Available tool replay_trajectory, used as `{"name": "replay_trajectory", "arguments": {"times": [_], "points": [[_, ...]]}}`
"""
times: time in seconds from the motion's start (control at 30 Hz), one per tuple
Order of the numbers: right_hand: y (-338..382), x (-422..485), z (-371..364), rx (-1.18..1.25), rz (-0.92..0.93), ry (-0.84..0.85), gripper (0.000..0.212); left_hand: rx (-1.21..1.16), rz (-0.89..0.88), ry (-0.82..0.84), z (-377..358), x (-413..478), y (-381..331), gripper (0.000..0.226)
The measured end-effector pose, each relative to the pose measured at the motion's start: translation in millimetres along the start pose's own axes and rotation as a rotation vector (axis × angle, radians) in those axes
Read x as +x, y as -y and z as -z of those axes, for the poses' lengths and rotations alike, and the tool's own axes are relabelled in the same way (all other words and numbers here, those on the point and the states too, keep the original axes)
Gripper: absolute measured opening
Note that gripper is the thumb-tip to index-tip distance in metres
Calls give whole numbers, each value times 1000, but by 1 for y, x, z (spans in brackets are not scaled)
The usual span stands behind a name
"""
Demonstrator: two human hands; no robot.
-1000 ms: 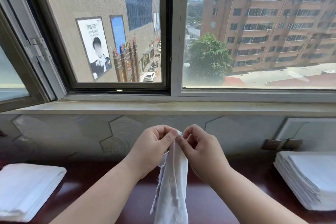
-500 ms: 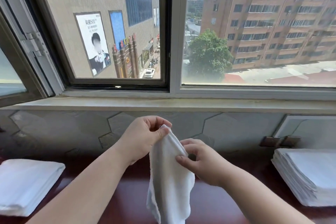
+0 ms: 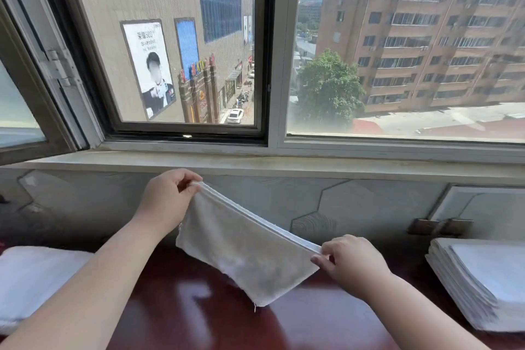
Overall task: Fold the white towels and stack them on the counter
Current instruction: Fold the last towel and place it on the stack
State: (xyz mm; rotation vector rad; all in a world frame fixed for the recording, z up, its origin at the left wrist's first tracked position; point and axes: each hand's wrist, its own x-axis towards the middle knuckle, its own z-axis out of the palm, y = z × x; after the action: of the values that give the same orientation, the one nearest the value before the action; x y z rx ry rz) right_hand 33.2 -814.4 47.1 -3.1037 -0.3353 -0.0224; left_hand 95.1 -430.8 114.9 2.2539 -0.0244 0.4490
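Observation:
A small white towel [image 3: 244, 253] is stretched out in the air above the dark red counter [image 3: 298, 321], its doubled top edge slanting down to the right. My left hand [image 3: 167, 199] pinches the upper left corner, raised near the window sill. My right hand [image 3: 349, 261] pinches the lower right corner, closer to the counter. The towel's loose lower edge hangs just over the counter surface. A stack of white towels [image 3: 483, 278] lies at the right edge. Another pile of white towels [image 3: 31, 278] lies at the left edge.
A window sill [image 3: 284, 165] runs along the back above a grey patterned wall panel [image 3: 355, 207]. A large window behind it looks onto buildings and a street. An opened window frame [image 3: 34, 79] juts in at the left.
My hands have drawn apart along the towel's top edge. The left hand stayed high while the right slid down and rightward, so the bunched, hanging towel is now spread into a flat strip.

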Motion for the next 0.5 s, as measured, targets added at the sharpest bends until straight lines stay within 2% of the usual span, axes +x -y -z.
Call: {"name": "replay_trajectory", "arguments": {"times": [0.13,0.27,0.4,0.5], "points": [[1,5,8,-70,-154,-115,47,164,-40,69,-3,-6,21,27],[2,13,12,72,-345,-132,46,299,-101,152,-11,-14,32,21],[-3,18,14,165,-312,-162,29,427,-245,175,-13,-20,41,8],[-9,19,16,91,-280,-214,21,449,-309,141,-11,-20,44,3]]}}
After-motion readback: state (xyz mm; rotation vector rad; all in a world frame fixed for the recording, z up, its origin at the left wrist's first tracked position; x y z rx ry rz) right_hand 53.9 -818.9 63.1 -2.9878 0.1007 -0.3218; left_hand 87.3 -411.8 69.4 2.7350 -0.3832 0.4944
